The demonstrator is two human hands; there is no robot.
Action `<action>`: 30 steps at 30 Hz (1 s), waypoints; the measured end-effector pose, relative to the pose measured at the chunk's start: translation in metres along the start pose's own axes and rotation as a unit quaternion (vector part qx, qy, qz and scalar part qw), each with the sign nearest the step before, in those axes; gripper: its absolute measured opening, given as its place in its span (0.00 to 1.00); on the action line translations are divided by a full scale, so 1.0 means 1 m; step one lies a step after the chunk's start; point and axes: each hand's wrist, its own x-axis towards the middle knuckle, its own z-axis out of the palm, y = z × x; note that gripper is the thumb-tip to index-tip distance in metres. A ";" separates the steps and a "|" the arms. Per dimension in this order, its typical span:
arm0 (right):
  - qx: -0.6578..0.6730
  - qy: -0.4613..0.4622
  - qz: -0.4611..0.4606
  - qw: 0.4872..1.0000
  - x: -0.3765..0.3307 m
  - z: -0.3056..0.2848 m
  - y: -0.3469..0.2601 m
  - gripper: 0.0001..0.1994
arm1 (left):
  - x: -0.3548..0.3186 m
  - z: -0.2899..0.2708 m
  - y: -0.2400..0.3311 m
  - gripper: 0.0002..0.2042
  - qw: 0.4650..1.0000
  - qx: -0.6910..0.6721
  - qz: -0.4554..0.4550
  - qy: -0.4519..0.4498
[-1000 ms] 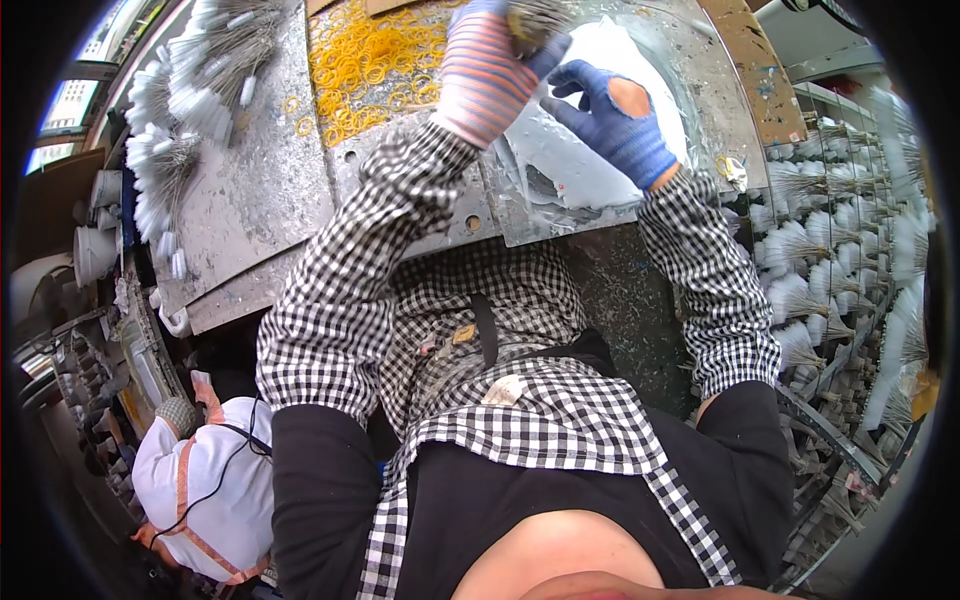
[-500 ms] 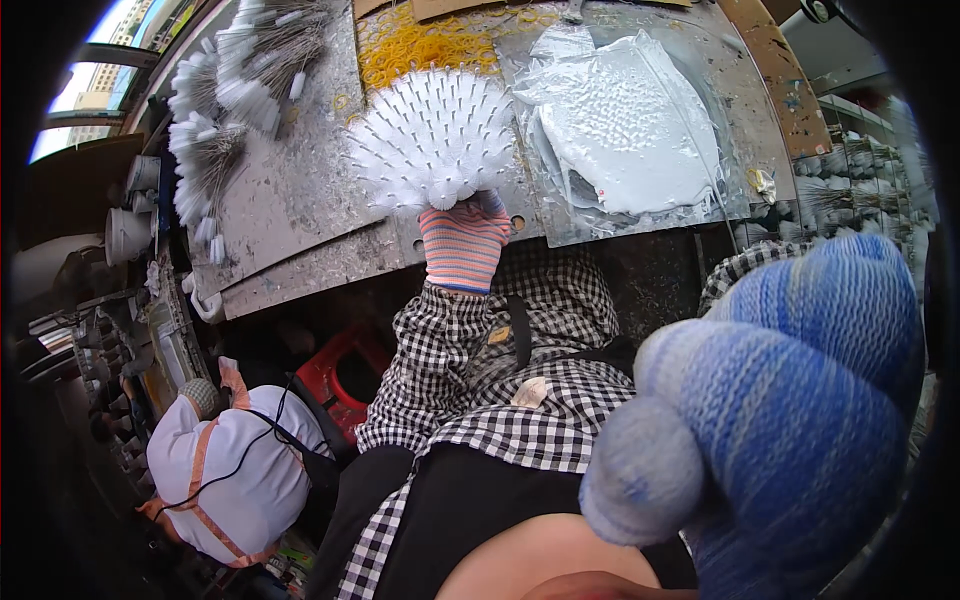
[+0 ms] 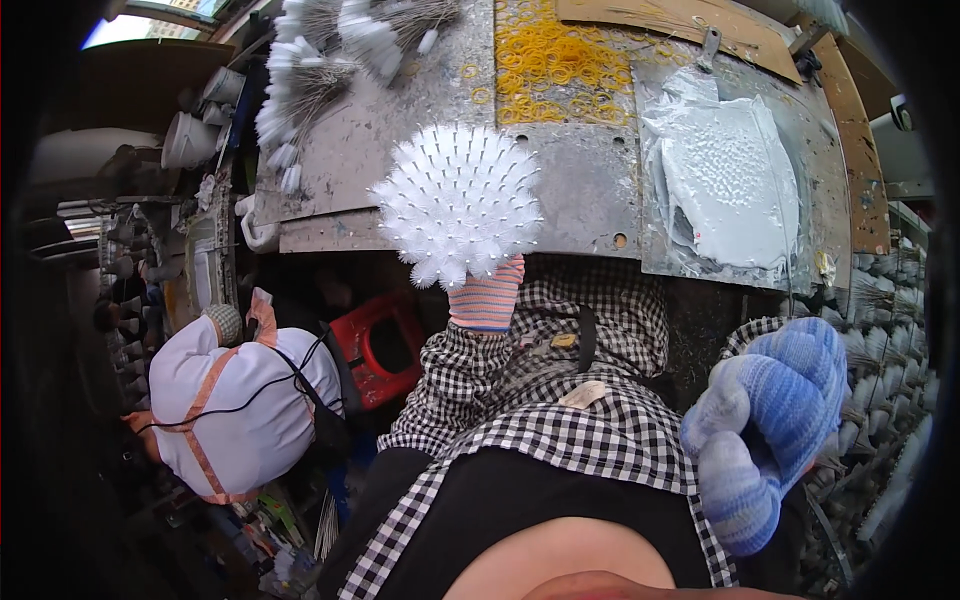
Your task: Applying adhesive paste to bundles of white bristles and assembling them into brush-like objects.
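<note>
My left hand [image 3: 486,300], in an orange-and-grey striped glove, is closed under a round bundle of white bristle brushes [image 3: 460,205]. Short wire ends stick up all over the bundle's domed top, and it hides most of my fingers. The bundle is held just off the table's near edge. On the right, away from the table, my right hand [image 3: 775,430] is raised in a thick blue knitted glove. Its fingers are curved and the thumb stands apart, with a dark gap between them and nothing visible in it.
Yellow rubber bands [image 3: 560,70] cover part of the table [image 3: 330,190]. White paste [image 3: 735,180] lies spread at the right with a flat tool [image 3: 708,50] behind it. More brushes [image 3: 300,80] lie at far left. A red stool [image 3: 375,345] and a person in white [image 3: 245,410] are left.
My view has shifted, so the table sits further right. My left hand has drawn the brush bundle back toward me, off the tabletop. My right hand has moved lower and further from the camera.
</note>
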 end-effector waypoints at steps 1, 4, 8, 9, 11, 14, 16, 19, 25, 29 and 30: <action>0.012 0.023 -0.011 1.000 0.049 0.030 0.036 0.23 | 0.002 -0.001 0.001 0.22 0.991 0.045 0.097 0.083; 0.076 -0.041 -0.087 0.992 0.098 0.101 0.059 0.20 | -0.029 -0.018 0.052 0.24 0.982 0.097 0.160 0.019; 0.206 -0.041 0.002 0.978 0.079 0.196 0.098 0.15 | -0.061 -0.028 0.088 0.25 0.967 0.122 0.224 -0.010; 0.173 -0.017 0.033 0.984 0.083 0.209 0.105 0.13 | -0.067 -0.026 0.093 0.25 0.964 0.130 0.233 -0.009; 0.142 0.009 0.064 0.988 0.084 0.233 0.116 0.11 | -0.070 -0.023 0.105 0.25 0.951 0.182 0.251 0.007; 0.169 -0.020 0.221 0.960 0.076 0.257 0.129 0.08 | -0.097 -0.042 0.133 0.25 0.937 0.191 0.285 0.056; 0.164 -0.016 0.216 0.962 0.070 0.274 0.139 0.07 | -0.115 -0.055 0.151 0.26 0.924 0.195 0.312 0.103; 0.158 -0.006 0.209 0.965 0.065 0.281 0.142 0.07 | -0.109 -0.048 0.142 0.26 0.954 -0.114 0.276 0.027; 0.150 -0.005 0.199 0.969 0.064 0.278 0.139 0.07 | -0.093 -0.029 0.123 0.25 0.963 -0.110 0.245 -0.006; 0.152 0.018 0.234 0.960 0.062 0.274 0.138 0.06 | -0.064 0.007 0.074 0.23 0.873 -0.469 0.134 -0.004; 0.160 0.044 0.225 0.960 0.058 0.277 0.142 0.05 | -0.056 0.009 0.063 0.21 0.881 -0.428 0.157 0.123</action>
